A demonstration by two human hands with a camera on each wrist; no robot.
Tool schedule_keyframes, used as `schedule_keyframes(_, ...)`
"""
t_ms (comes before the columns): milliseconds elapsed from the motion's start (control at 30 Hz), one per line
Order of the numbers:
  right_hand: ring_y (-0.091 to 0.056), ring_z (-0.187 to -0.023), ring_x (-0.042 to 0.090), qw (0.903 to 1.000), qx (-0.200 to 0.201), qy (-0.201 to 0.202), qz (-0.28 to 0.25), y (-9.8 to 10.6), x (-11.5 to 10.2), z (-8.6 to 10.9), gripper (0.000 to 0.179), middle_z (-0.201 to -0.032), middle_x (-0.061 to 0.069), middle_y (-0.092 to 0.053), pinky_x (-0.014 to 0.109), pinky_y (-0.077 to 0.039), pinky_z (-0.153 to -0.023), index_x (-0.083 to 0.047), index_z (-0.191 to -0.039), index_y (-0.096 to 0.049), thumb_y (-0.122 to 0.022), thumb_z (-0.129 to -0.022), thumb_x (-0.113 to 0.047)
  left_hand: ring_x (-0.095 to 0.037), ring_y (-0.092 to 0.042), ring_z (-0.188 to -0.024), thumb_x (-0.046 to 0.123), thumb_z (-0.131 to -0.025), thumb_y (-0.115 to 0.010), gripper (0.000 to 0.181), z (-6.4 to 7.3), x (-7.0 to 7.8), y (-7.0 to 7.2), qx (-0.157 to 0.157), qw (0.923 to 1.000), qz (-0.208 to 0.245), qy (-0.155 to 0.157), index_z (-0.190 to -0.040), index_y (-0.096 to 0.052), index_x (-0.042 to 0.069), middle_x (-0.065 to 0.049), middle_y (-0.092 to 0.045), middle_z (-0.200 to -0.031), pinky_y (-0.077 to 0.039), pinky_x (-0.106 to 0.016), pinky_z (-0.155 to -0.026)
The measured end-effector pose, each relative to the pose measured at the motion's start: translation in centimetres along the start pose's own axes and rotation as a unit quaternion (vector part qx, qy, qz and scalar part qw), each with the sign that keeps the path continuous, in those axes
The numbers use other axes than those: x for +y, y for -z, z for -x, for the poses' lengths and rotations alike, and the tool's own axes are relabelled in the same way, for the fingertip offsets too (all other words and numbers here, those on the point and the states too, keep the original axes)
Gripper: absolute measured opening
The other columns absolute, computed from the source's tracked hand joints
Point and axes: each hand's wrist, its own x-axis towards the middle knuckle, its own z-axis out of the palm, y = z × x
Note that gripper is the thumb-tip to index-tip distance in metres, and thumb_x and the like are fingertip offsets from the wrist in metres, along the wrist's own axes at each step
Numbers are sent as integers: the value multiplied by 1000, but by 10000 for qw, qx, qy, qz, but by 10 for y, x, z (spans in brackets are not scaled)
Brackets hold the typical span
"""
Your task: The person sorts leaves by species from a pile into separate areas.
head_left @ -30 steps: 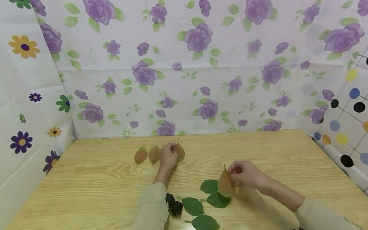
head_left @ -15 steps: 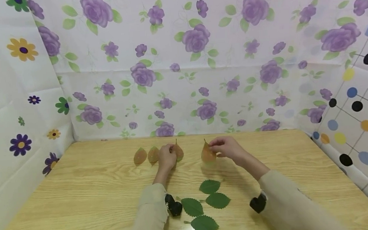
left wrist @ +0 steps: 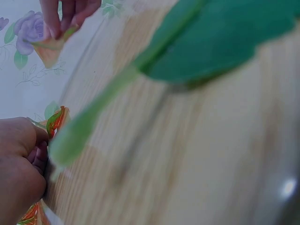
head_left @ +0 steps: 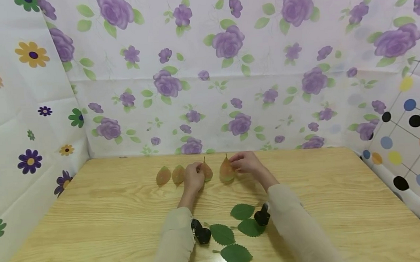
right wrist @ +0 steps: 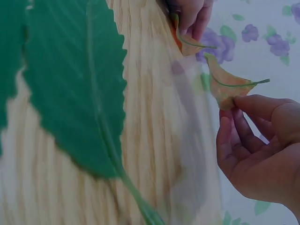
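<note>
At the back of the table, my left hand (head_left: 194,176) pinches the edge of an orange leaf (head_left: 207,172), whose stem points away from me. To its right, my right hand (head_left: 246,162) holds another orange leaf (head_left: 226,171) between thumb and fingers. That leaf (right wrist: 227,84) is curved and has a green midrib and stem in the right wrist view. Two more orange leaves, an outer one (head_left: 163,176) and an inner one (head_left: 178,175), lie left of my left hand. The left wrist view shows the left hand's leaf (left wrist: 57,123) partly hidden behind the fingers.
Several green, saw-edged leaves (head_left: 236,255) lie on the wooden table (head_left: 104,223) between my forearms. A black wrist device (head_left: 262,216) on my right arm overlaps one of them. A floral sheet (head_left: 209,119) hangs behind the table's back edge.
My right hand has carried its orange leaf from above the green leaves to the back, then left, beside the leaf in my left hand. The left hand has stayed in place.
</note>
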Motion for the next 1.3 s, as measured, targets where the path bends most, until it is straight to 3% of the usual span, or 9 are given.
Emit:
schedule_keyframes(133, -64, -74, 17, 9995, 304, -117, 50, -10, 2, -7, 17, -88, 11, -70, 31, -56, -68, 6, -105, -69, -64, -90, 0, -32, -61, -93, -7, -88, -57, 25, 0, 0, 0, -14, 10000, 13, 52, -111, -66, -9, -19, -65, -100, -52, -43, -82)
schedule_keyframes(467, -63, -79, 19, 9918, 1146, -311, 465, -28, 3, -15, 13, -95, 13, -70, 21, -47, -56, 0, -98, -74, -68, -88, -5, -32, -60, -95, -7, -89, -56, 26, 0, 3, 1, -34, 9998, 96, 191, -113, -66, -9, -19, -64, -102, -51, -43, -83)
schedule_keyframes(700, -60, -93, 27, 9870, 1372, -68, 838, -39, 0, -10, 12, -92, 11, -70, 32, -50, -77, 1, -92, -75, -66, -87, -5, -31, -60, -92, -6, -88, -59, 24, 0, 3, 2, 21, 9998, 49, 183, -110, -67, -8, -18, -65, -97, -51, -42, -80)
schedule_keyframes(1067, -61, -93, 28, 9853, 1441, -91, 908, -41, 2, -10, 11, -89, 11, -71, 36, -50, -82, 0, -91, -75, -67, -86, -7, -30, -59, -90, -5, -90, -59, 21, 1, 1, 0, 121, 9997, 96, 176, -109, -68, -8, -17, -64, -96, -51, -42, -78)
schedule_keyframes(1300, -60, -102, 32, 9871, 1383, -52, 802, -41, 2, -8, 12, -96, 14, -70, 42, -48, -91, 2, -94, -74, -67, -86, -5, -30, -60, -92, -5, -90, -56, 25, 0, -2, -2, 73, 9994, 197, 262, -113, -67, -7, -18, -63, -100, -52, -41, -79)
